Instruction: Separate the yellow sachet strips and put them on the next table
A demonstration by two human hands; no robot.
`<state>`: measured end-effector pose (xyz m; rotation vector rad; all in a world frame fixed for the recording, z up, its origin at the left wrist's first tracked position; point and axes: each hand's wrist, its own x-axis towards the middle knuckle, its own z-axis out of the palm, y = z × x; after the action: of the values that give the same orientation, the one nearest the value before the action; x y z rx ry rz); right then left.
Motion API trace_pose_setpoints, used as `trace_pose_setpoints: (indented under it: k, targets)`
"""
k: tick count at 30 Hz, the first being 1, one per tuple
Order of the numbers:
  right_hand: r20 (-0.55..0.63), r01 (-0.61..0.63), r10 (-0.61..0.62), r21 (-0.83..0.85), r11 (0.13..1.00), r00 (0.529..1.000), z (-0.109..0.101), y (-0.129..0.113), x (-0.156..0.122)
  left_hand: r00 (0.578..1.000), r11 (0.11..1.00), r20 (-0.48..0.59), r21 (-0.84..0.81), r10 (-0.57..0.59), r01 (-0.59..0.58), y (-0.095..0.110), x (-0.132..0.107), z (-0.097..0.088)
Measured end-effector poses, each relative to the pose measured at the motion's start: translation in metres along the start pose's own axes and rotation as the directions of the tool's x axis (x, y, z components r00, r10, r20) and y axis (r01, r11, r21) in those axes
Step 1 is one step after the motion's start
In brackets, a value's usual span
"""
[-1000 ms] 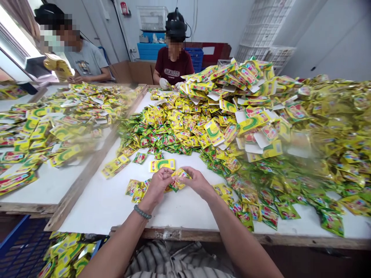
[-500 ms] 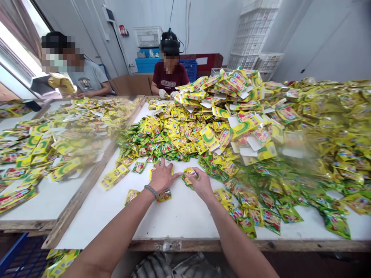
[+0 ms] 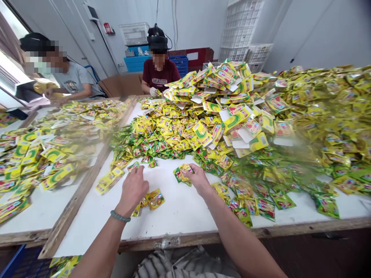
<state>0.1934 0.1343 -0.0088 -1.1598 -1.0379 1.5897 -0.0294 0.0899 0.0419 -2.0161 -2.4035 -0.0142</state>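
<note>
My right hand [image 3: 199, 180] pinches small glossy candy packets [image 3: 182, 173], a yellow one over a green one, just above the white tabletop [image 3: 171, 216]. To the left, my left hand [image 3: 135, 190] has its fingers stretched forward and apart, with a bracelet on the wrist. A green packet [image 3: 133, 166] lies by its fingertips; whether they touch it I cannot tell. Yellow packets [image 3: 155, 199] lie beside and partly under that hand. A flat yellow carton [image 3: 109, 180] rests to its left.
A big heap of packets [image 3: 174, 131] topped with yellow cartons [image 3: 232, 112] fills the far middle and right. A wooden strip [image 3: 78, 200] divides off a left table section with more cartons [image 3: 31, 150]. Two people sit opposite, one in a maroon shirt [image 3: 160, 73].
My left hand has moved left and away from the right hand. The right hand still holds its packets, nearly in place. The view has shifted slightly.
</note>
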Motion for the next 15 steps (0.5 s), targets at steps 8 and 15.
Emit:
trace_pose_setpoints:
  k: [8,15]
  targets:
    - [0.11,0.014,-0.022,0.071,0.997,0.994,0.01,0.004,-0.003,0.989,0.992,0.096,0.073,-0.114,0.107,-0.038,-0.01,0.029]
    - [0.121,0.119,-0.118,0.0,0.993,0.986,0.004,0.004,-0.003,0.956,0.95,-0.078,-0.164,-0.281,0.266,-0.045,-0.01,0.003]
